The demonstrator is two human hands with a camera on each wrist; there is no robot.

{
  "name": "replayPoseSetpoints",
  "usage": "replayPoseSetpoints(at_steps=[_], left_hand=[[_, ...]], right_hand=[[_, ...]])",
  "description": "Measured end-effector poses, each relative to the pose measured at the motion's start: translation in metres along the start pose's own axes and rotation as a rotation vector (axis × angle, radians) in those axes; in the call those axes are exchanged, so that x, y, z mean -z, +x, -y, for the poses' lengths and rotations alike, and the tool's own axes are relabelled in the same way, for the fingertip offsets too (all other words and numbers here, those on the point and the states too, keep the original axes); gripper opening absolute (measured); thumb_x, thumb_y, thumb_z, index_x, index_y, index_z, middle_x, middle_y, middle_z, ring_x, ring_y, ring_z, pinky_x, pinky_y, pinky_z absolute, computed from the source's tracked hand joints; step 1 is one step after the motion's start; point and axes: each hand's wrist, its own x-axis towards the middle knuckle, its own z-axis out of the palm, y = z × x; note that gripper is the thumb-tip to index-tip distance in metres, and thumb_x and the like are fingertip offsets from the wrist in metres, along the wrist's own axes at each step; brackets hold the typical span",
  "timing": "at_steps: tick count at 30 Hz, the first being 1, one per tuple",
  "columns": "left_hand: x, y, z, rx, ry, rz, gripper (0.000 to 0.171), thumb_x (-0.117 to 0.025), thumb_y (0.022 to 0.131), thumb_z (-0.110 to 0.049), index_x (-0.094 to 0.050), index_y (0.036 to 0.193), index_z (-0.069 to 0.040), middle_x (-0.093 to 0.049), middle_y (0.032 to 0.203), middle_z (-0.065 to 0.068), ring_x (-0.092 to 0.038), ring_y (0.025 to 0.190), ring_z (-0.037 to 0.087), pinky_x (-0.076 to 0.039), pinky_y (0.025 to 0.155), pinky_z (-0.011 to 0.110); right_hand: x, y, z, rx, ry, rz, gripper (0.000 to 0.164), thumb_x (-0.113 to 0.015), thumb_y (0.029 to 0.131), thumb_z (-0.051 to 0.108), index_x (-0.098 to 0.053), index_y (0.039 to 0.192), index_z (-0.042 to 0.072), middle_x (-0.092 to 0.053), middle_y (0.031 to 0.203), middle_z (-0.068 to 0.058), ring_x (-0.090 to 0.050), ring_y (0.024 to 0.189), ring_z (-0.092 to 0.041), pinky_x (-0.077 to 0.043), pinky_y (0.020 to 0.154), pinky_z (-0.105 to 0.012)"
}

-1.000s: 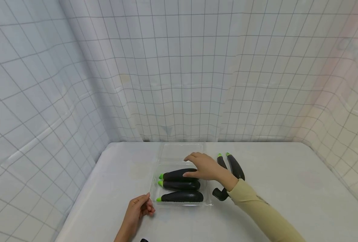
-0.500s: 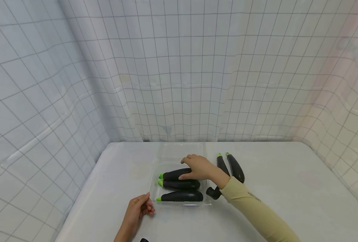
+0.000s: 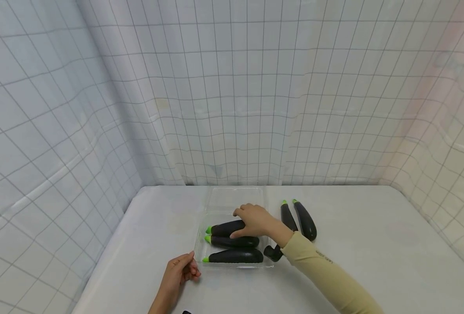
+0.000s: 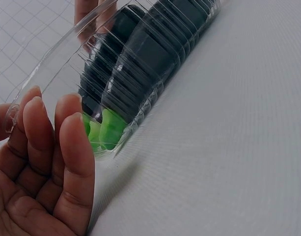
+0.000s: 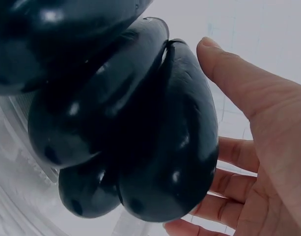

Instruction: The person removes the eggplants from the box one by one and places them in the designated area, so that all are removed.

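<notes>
Several dark eggplants with green stems lie in a clear plastic box (image 3: 200, 250); the front eggplant (image 3: 236, 256) and middle eggplant (image 3: 236, 242) show fully in the head view. My right hand (image 3: 255, 221) reaches over the rear eggplant (image 3: 226, 229), hiding its right end. Seen from the right wrist, the fingers (image 5: 233, 187) curl behind that eggplant (image 5: 175, 142), and the thumb tip is right at its edge. At the box's near left corner, my left hand (image 3: 181, 270) pinches the clear rim (image 4: 42, 59) between thumb and fingers.
Two more eggplants, one (image 3: 288, 216) partly hidden by the right arm and another (image 3: 305, 220), lie right of the box. The box's open lid (image 3: 237, 196) extends behind it. White gridded curtains (image 3: 236, 109) surround the white table (image 3: 353, 226).
My right hand has shifted slightly left and toward me over the rear eggplant. The left hand keeps its place on the rim, and the eggplants look unmoved.
</notes>
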Motion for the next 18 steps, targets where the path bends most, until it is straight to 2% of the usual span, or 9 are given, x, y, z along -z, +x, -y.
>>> replayPoseSetpoints(at_steps=[11,18], left_hand=[[0.0009,-0.0007,0.0008,0.008,0.002,0.008,0.034,-0.054,0.097,-0.026,-0.059,0.070,-0.005,-0.057,0.062,0.004,-0.061,0.059,0.014,-0.053,0.058,0.027],[0.0010,-0.0006,-0.0003,0.005,-0.006,0.005,0.034,-0.054,0.097,-0.024,-0.059,0.070,-0.005,-0.057,0.061,0.004,-0.061,0.058,0.014,-0.053,0.057,0.027]], right_hand=[[-0.0051,0.0006,0.0019,-0.011,-0.025,-0.003,0.062,-0.067,0.080,0.058,-0.062,0.119,0.010,-0.061,0.108,-0.006,-0.058,0.095,-0.021,-0.049,0.078,-0.038],[-0.0076,0.0015,0.0008,0.006,-0.036,-0.013,0.055,-0.066,0.082,0.055,-0.064,0.113,0.011,-0.060,0.097,-0.002,-0.056,0.085,-0.017,-0.049,0.070,-0.033]])
